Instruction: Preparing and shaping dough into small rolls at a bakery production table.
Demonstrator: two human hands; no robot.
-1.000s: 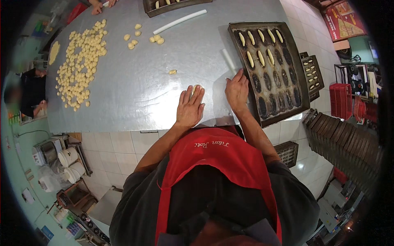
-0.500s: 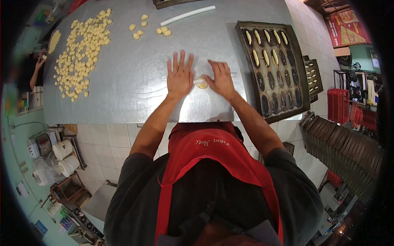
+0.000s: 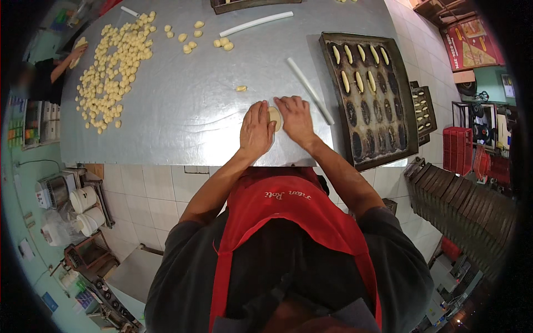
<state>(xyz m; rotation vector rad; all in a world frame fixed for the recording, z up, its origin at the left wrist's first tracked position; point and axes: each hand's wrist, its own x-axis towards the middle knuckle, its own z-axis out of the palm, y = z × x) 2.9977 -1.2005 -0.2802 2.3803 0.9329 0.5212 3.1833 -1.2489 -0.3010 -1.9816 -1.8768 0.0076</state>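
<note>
A flat oval of pale dough (image 3: 275, 118) lies on the metal table between my hands. My left hand (image 3: 256, 129) rests palm down over its left side, fingers stretched out and lying flat. At the dough's right and far edge is my right hand (image 3: 298, 119), its fingers bent and closed at the edge; what is under the fingertips is partly hidden. To the right of my right hand, a thin white rolling rod (image 3: 310, 90) lies slanted on the table. A small dough piece with a darker top (image 3: 241, 88) sits beyond my left hand.
Many dough balls (image 3: 114, 72) cover the table's left side, with several more (image 3: 226, 44) farther back near a second white rod (image 3: 256, 24). A moulded baking tray (image 3: 348, 133) on the right holds several dough strips (image 3: 360, 81). At far left, another person's hand (image 3: 78, 54) touches dough.
The white rod has left my hands and lies to the right. The dough is now flattened wider, with both hands drawn close around it. A small piece has appeared beyond my left hand.
</note>
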